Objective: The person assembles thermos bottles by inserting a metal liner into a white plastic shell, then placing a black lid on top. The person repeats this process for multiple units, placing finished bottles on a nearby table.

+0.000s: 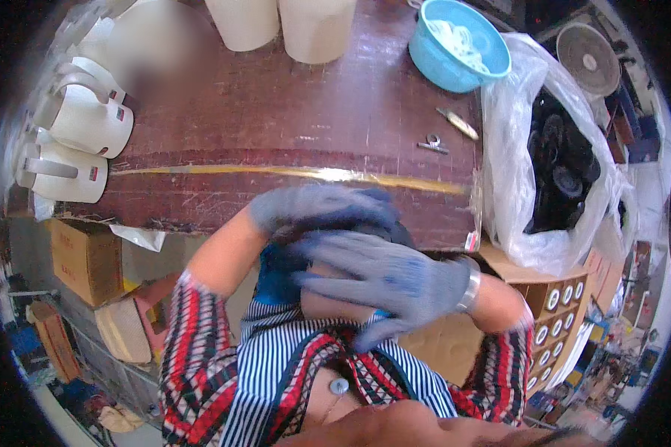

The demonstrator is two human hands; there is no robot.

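My left hand [320, 206], in a grey-blue work glove, is over the near edge of the dark red table [291, 127]. Its fingers stretch toward the right and look smeared by motion. Below it, in front of my body, my right hand [388, 279] wears a matching glove, with fingers spread toward the left. I see nothing held in either hand. Dark shapes show between and behind the gloves, but I cannot make out what they are. A striped apron [268, 350] covers my front.
White jugs with handles [89, 127] stand at the left; white containers [317, 30] are at the back. A blue basin [455, 71] holds white pieces. Nearby lie a pen-like tool [458, 124] and a small metal part [433, 144]. A clear bag [508, 171] contains black parts.
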